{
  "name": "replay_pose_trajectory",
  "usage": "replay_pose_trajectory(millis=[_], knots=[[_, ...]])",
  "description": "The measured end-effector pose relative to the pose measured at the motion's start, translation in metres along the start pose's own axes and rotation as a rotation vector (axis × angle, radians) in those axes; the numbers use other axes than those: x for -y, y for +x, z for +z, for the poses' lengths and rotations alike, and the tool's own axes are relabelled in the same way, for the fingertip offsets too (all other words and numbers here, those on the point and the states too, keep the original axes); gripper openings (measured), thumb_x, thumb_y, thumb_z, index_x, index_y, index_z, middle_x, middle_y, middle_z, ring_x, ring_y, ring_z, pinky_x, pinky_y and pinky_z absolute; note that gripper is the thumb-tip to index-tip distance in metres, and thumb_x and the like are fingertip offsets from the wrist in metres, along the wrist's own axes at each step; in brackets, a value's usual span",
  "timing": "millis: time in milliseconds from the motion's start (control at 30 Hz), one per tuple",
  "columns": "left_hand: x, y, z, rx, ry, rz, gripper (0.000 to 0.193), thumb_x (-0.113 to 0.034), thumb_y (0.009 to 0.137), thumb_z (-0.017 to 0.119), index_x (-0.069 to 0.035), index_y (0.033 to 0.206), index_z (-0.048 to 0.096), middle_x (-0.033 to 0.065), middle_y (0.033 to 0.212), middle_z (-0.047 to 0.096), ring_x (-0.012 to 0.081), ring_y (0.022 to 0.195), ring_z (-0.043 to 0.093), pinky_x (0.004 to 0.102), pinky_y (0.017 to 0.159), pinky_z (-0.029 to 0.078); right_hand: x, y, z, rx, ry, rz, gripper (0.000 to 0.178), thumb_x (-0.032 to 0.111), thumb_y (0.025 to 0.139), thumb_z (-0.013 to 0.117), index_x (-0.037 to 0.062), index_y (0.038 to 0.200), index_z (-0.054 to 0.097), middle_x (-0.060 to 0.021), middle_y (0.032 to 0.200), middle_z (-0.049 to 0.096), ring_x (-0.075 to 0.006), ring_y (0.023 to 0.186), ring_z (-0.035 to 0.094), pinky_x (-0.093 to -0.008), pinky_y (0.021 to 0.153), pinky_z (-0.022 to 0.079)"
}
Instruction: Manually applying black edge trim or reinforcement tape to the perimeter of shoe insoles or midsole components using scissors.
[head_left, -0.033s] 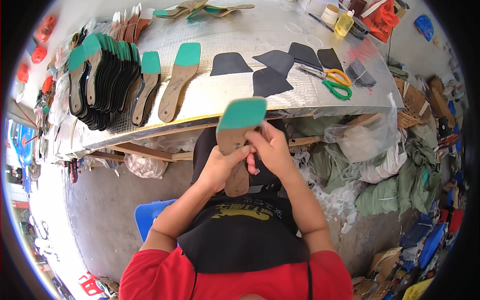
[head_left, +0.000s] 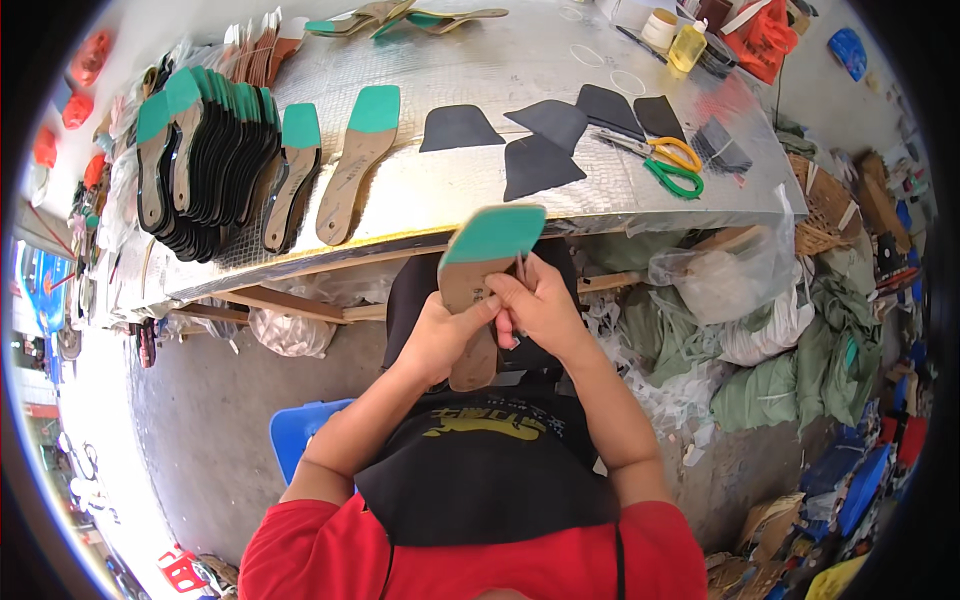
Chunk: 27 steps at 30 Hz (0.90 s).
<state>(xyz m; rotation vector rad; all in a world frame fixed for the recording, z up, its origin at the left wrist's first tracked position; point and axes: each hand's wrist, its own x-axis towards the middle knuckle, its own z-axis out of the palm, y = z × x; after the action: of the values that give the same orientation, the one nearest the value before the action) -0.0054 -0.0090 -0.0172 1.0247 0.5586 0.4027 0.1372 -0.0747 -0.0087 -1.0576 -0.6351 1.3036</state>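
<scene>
Over my lap, just off the table's front edge, I hold a shoe insole (head_left: 495, 236) with a green toe end and a brown body. My left hand (head_left: 438, 338) is closed round its middle, thumb on the brown face. My right hand (head_left: 540, 305) is closed at the insole's right edge. A thin dark thing (head_left: 520, 266) sticks up from its fingers, too small to name. On the table two similar insoles, one leaning (head_left: 293, 180) and one flat (head_left: 360, 165), lie beside a thick row of insoles (head_left: 215, 150).
Dark cut sheet pieces (head_left: 545, 160) lie on the silver-covered table (head_left: 455, 60). Scissors (head_left: 655, 160) with orange and green handles rest to their right. A yellow bottle (head_left: 688, 47) and a jar (head_left: 660, 29) stand far right. Plastic bags (head_left: 725, 280) hang below the table; a blue stool (head_left: 300, 430) is beside me.
The insole's green end has tilted right and slightly down. My right hand has shifted a little with it along the edge, and the thin dark thing now shows above its fingers.
</scene>
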Motion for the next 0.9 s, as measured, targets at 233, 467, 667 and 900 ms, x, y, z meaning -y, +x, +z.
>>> replay_pose_trajectory(millis=[233, 467, 667, 900], knots=[[-0.014, -0.001, 0.01, 0.041, 0.156, -0.055, 0.016, -0.01, 0.096, 0.053, 0.003, 0.1, 0.061, 0.0085, 0.082, 0.065, 0.017, 0.073, 0.066, 0.0303, 0.069, 0.053, -0.016, 0.006, -0.01, -0.174, -0.003, -0.064, 0.013, 0.012, 0.094, 0.06, -0.001, 0.093, 0.06, -0.0005, 0.064, 0.054, -0.0051, 0.047, 0.045, -0.023, 0.043, 0.037], [-0.029, 0.013, -0.017, -0.15, -0.005, -0.133, 0.018, -0.012, 0.094, 0.053, 0.003, 0.1, 0.06, 0.01, 0.082, 0.064, 0.0185, 0.073, 0.065, 0.0334, 0.068, 0.054, 0.003, -0.028, -0.001, 0.013, -0.209, 0.27, 0.025, 0.019, 0.097, 0.057, -0.0026, 0.108, 0.063, 0.0008, 0.073, 0.06, -0.0052, 0.049, 0.047, -0.0219, 0.044, 0.039], [-0.051, 0.015, -0.02, -0.192, -0.184, -0.031, 0.017, -0.006, 0.093, 0.05, 0.005, 0.104, 0.055, 0.0087, 0.079, 0.059, 0.0203, 0.072, 0.062, 0.0386, 0.073, 0.054, -0.029, -0.042, -0.017, -0.073, -0.921, -0.296, 0.014, 0.012, 0.089, 0.062, 0.0037, 0.1, 0.065, -0.0024, 0.074, 0.062, -0.0175, 0.057, 0.061, -0.0321, 0.051, 0.047], [-0.07, 0.014, -0.01, -0.241, -0.188, -0.036, 0.017, -0.014, 0.099, 0.047, 0.002, 0.098, 0.051, 0.0045, 0.074, 0.051, 0.0152, 0.063, 0.049, 0.0349, 0.063, 0.047, -0.045, -0.062, 0.019, -0.1, -1.487, -0.613, 0.041, 0.007, 0.072, 0.071, 0.0017, 0.111, 0.061, -0.0056, 0.072, 0.058, -0.0203, 0.055, 0.062, -0.0316, 0.049, 0.048]])
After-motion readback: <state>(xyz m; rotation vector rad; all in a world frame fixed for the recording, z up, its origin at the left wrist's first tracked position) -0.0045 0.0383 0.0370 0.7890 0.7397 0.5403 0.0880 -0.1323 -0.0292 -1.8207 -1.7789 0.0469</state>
